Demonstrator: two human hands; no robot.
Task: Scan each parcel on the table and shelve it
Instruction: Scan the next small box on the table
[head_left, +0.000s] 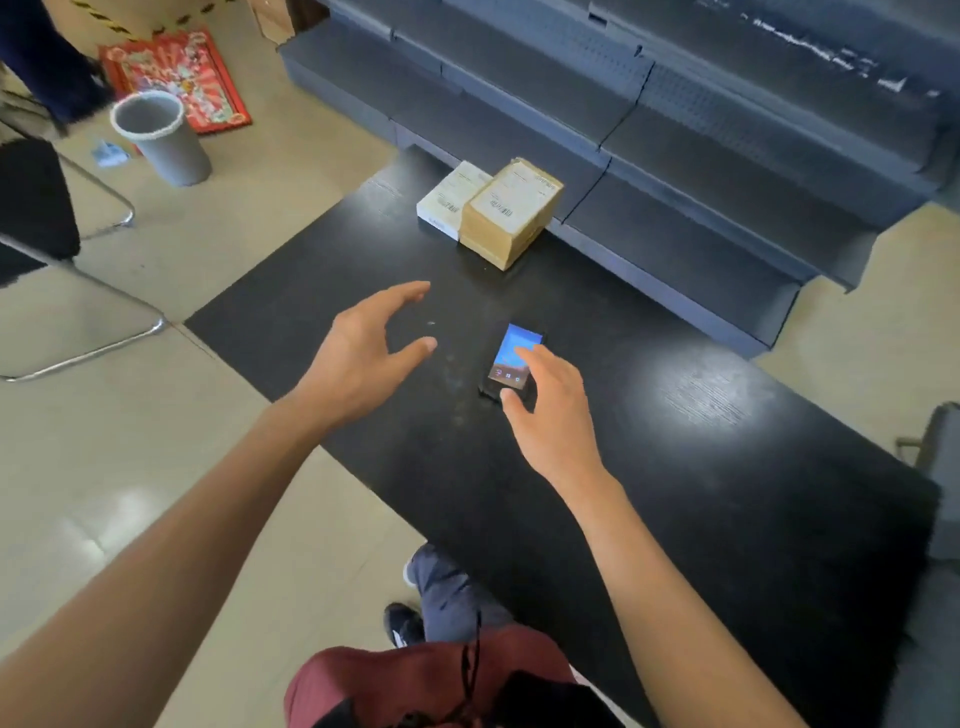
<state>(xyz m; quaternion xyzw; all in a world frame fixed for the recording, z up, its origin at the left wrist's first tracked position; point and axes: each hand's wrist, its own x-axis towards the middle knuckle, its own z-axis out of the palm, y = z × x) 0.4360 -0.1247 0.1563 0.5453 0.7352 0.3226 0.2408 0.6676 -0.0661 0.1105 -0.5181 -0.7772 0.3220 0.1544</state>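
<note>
On the black table (675, 467), the handheld scanner (511, 364) is lying screen-up. The right hand (545, 410) is touching it, fingers partly curled around its near end. The left hand (363, 358) is hovering left of the scanner, fingers spread, holding nothing. The brown parcel (511, 213) and the white parcel (452, 200) are sitting touching, beyond the scanner at the table's far edge, against the dark shelving (727, 130).

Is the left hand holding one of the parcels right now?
No, the left hand hovers open and holds nothing, while the white parcel and brown parcel sit untouched further back on the table.
</note>
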